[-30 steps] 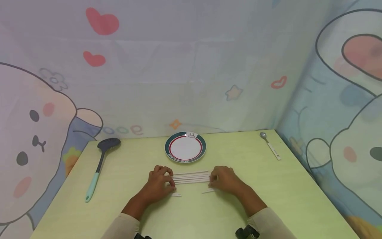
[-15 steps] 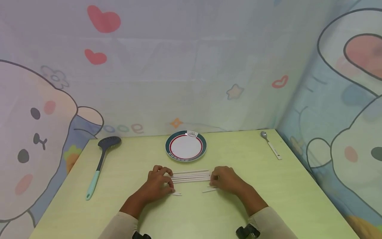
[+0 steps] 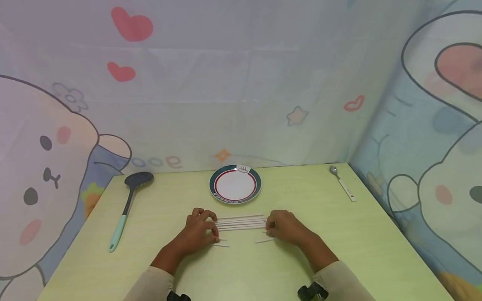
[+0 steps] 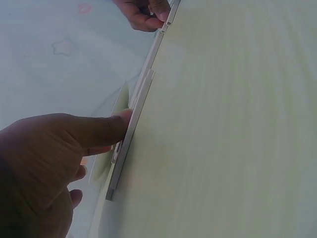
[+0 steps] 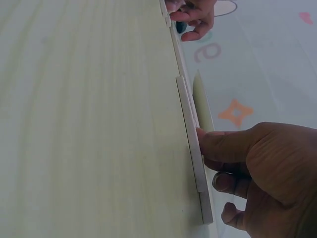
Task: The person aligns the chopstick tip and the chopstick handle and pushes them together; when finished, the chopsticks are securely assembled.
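Several thin white sticks (image 3: 241, 223) lie side by side on the table, spanning the gap between the two hands. My left hand (image 3: 199, 230) has its thumb and fingers around their left ends. At their right ends, the curled fingers of my right hand (image 3: 284, 227) pinch them. Nearer the body, tips of other white sticks show by the left thumb (image 3: 222, 246) and below the right hand, where a white stick (image 3: 265, 240) pokes out. Each wrist view shows the thumb against a flat-sided stick (image 4: 132, 131), with the fingers behind partly hidden.
A plate (image 3: 235, 184) with a dark green rim stands behind the sticks. To the left lies a slotted black turner (image 3: 128, 200) with a mint handle. A small spoon (image 3: 343, 186) lies at the far right. A printed cloth (image 3: 241, 83) hangs behind the table.
By the left thumb, the near stick ends show slightly more apart than before. The left hand has shifted a little left and the right hand slightly right; both keep their grip.
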Demonstrator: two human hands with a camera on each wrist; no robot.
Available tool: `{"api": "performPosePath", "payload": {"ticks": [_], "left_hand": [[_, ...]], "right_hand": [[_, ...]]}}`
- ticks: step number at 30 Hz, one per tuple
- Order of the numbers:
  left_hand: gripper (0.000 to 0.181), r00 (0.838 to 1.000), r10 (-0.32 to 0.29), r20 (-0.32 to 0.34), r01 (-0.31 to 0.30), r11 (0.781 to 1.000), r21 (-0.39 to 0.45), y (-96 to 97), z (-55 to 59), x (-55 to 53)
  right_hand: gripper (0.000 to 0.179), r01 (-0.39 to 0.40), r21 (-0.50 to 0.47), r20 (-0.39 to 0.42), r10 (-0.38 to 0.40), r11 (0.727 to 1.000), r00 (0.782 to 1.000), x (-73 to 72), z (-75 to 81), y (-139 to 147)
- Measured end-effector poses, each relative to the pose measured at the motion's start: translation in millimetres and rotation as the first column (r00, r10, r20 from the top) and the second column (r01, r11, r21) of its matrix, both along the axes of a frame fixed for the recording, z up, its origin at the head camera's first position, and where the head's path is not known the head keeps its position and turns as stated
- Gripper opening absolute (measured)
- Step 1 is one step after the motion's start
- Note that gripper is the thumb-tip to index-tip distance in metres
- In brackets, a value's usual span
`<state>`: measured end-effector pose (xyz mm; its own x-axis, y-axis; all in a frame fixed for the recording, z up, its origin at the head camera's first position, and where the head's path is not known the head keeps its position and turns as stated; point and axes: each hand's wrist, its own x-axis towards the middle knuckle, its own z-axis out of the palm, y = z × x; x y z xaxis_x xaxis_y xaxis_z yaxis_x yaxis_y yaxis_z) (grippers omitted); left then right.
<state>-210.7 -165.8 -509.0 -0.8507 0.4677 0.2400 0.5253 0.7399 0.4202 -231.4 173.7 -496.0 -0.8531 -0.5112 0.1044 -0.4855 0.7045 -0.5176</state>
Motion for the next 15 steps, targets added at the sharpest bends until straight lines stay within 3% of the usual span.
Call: {"api": "performPosePath", "payload": {"ticks": [9, 15], "left_hand": [[0.014, 0.995, -0.018, -0.098, 0.019, 1.000, 0.006, 11.3, 0.0, -0.5], [0.009, 0.994, -0.001, -0.112, 0.005, 0.999, 0.035, 19.6, 4.5, 2.9]], "right_hand": [[0.011, -0.132, -0.002, -0.058, 0.131, 0.991, 0.990, -2.8, -5.3, -9.3], [0.011, -0.154, -0.048, 0.000, 0.154, 0.987, 0.988, 0.6, -1.0, -22.1]]}}
